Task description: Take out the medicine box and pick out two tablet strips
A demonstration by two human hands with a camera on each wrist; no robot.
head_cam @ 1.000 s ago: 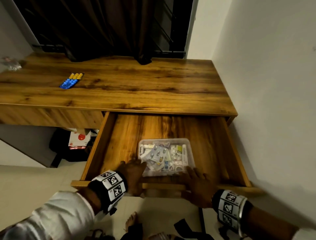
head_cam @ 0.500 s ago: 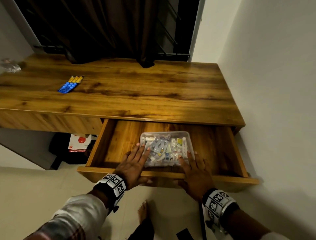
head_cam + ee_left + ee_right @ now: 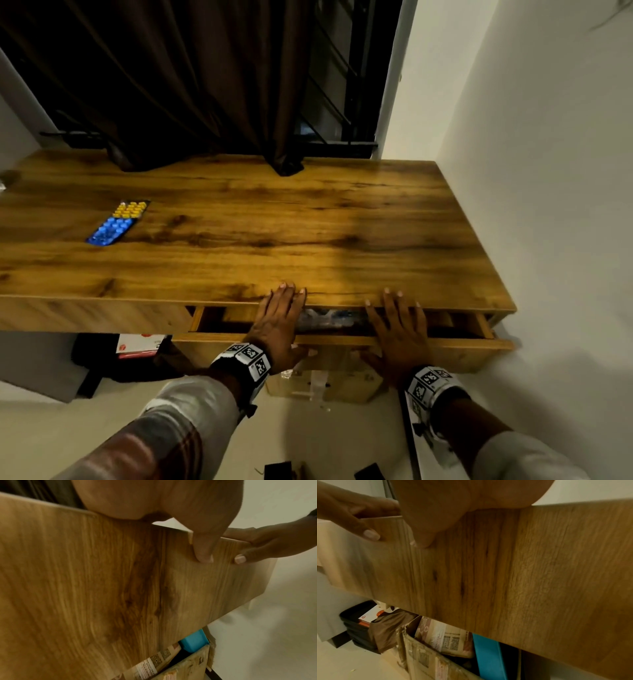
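The clear medicine box lies in the wooden drawer, showing only through the narrow gap under the desk top. My left hand and right hand rest flat across the drawer's front edge on either side of the box, fingers straight and reaching onto the desk edge. In the left wrist view my left thumb presses the drawer front; in the right wrist view my right thumb does the same. A blue tablet strip and a yellow tablet strip lie on the desk at far left.
A white wall runs close along the desk's right side. A dark curtain hangs behind. Under the desk stand a torn cardboard box with a blue item, and a black bag with a white and red carton.
The drawer has slid in from wide open to almost closed. Both hands moved forward with its front, and the medicine box is now mostly hidden under the desk top.
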